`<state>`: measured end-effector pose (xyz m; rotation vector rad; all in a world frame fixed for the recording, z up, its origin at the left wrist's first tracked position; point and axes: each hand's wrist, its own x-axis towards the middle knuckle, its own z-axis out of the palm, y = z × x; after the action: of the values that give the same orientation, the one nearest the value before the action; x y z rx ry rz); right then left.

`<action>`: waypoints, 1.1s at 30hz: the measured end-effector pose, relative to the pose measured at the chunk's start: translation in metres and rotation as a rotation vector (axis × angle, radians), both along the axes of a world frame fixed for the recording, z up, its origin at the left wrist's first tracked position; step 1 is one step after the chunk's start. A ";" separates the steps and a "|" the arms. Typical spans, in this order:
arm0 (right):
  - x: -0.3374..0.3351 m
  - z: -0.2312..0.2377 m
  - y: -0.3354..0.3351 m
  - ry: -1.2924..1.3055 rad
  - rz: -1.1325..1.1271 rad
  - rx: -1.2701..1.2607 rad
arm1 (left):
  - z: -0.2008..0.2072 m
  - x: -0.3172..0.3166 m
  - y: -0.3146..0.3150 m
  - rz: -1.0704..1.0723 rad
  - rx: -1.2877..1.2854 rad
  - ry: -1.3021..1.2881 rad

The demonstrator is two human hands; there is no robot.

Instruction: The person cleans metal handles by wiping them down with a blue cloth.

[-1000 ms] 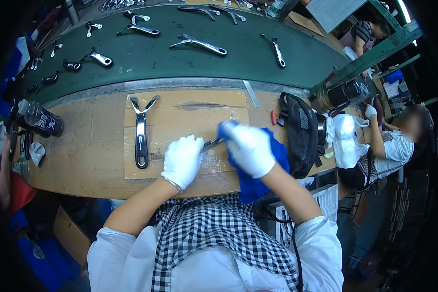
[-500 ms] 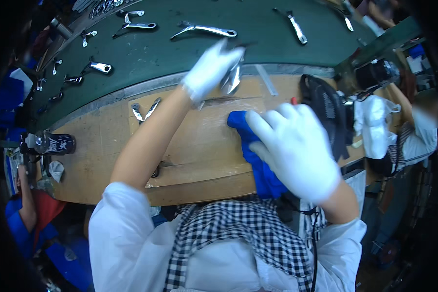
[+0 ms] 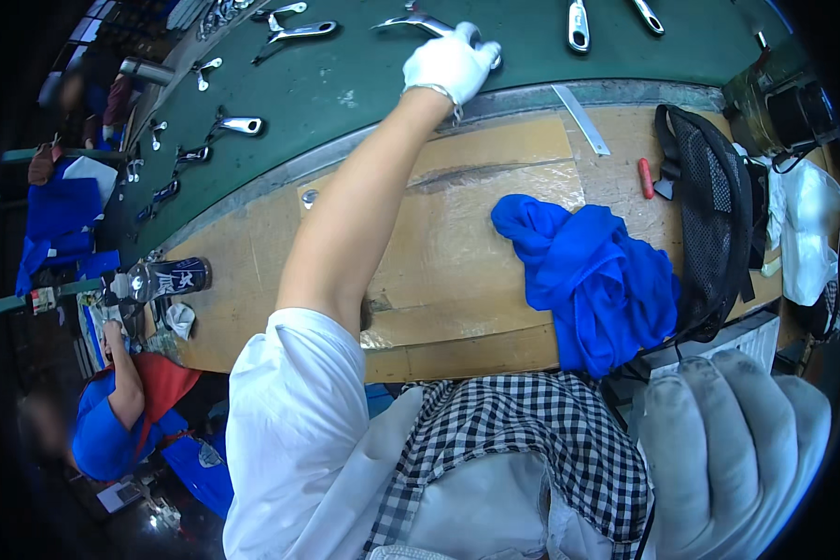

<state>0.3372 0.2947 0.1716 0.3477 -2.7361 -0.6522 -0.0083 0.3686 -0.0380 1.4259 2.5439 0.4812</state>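
My left hand (image 3: 453,65), in a white glove, reaches far out onto the green surface. Its fingers are bent over the end of a shiny silver crank arm (image 3: 418,21), which partly hides under them. Low on the right and very close, my gloved right hand (image 3: 733,453) is raised with its fingers side by side and stretched; no object shows in it, and its thumb is hidden. A crumpled blue cloth (image 3: 597,280) lies on the cardboard-covered bench (image 3: 467,289) between my arms.
More crank arms (image 3: 301,32) lie spread over the green surface (image 3: 345,98). A steel ruler (image 3: 583,121), a red stick-shaped thing (image 3: 646,177) and a black mesh bag (image 3: 705,224) are at the right. A dark-labelled bottle (image 3: 173,278) lies left; a person in blue (image 3: 112,425) works beyond it.
My left hand has moved farther out, from above the bench edge onto the crank arm. My right hand has left the blue cloth and come back toward me, low right. The view has shifted.
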 end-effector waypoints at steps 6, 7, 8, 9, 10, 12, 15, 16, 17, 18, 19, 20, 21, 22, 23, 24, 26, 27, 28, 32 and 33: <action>0.008 0.028 -0.036 -0.071 -0.175 -0.271 | 0.006 0.007 -0.077 -0.083 -0.046 0.051; 0.014 0.031 -0.038 -0.071 -0.163 -0.259 | 0.007 0.013 -0.086 -0.082 -0.008 0.024; 0.023 0.032 -0.037 -0.067 -0.173 -0.247 | 0.008 0.023 -0.093 -0.093 0.033 -0.005; 0.034 0.032 -0.033 -0.062 -0.081 -0.182 | 0.009 0.033 -0.104 -0.103 0.051 0.025; 0.040 0.032 -0.032 -0.056 0.016 -0.122 | 0.016 0.044 -0.118 -0.092 0.018 0.048; 0.027 0.030 -0.055 -0.003 -0.107 -0.247 | 0.021 0.068 -0.146 -0.120 0.095 0.058; -0.013 -0.016 -0.071 -0.042 -0.335 -0.621 | 0.005 0.086 -0.212 -0.173 0.239 0.128; -0.029 -0.030 -0.058 -0.208 -0.398 -0.617 | 0.006 0.096 -0.224 -0.196 0.274 0.179; -0.039 -0.058 -0.047 -0.158 -0.413 -0.640 | 0.015 0.110 -0.230 -0.206 0.205 0.139; -0.047 -0.095 -0.034 -0.150 -0.441 -0.658 | 0.012 0.121 -0.231 -0.231 0.236 0.119; -0.055 -0.132 -0.026 -0.053 -0.424 -0.665 | 0.007 0.128 -0.234 -0.265 0.227 0.115; -0.059 -0.162 -0.019 -0.003 -0.426 -0.620 | 0.001 0.133 -0.238 -0.300 0.216 0.109; -0.058 -0.190 -0.010 -0.079 -0.511 -0.553 | -0.006 0.137 -0.241 -0.346 0.258 0.109; -0.053 -0.218 0.005 -0.010 -0.490 -0.530 | -0.007 0.141 -0.243 -0.358 0.277 0.097; -0.054 -0.211 0.011 0.065 -0.518 -0.613 | -0.011 0.142 -0.251 -0.404 0.222 0.107; -0.053 -0.205 0.017 0.140 -0.551 -0.697 | -0.015 0.141 -0.257 -0.454 0.166 0.114; -0.047 -0.177 0.032 0.354 -0.613 -1.005 | -0.025 0.136 -0.263 -0.387 0.271 -0.070; -0.045 -0.158 0.034 0.392 -0.668 -1.043 | -0.029 0.133 -0.266 -0.322 0.365 -0.234; -0.048 -0.148 0.035 0.406 -0.705 -1.068 | -0.030 0.129 -0.270 -0.215 0.459 -0.340; -0.080 -0.147 0.007 0.335 -0.511 -0.889 | -0.039 0.126 -0.267 -0.060 0.294 -0.411; -0.092 -0.160 0.001 0.283 -0.441 -0.812 | -0.036 0.129 -0.263 -0.047 0.250 -0.384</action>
<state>0.2453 0.2955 0.0115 -0.5014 -2.5361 0.3297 0.1203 0.1058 -0.0737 1.3104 2.1981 0.9885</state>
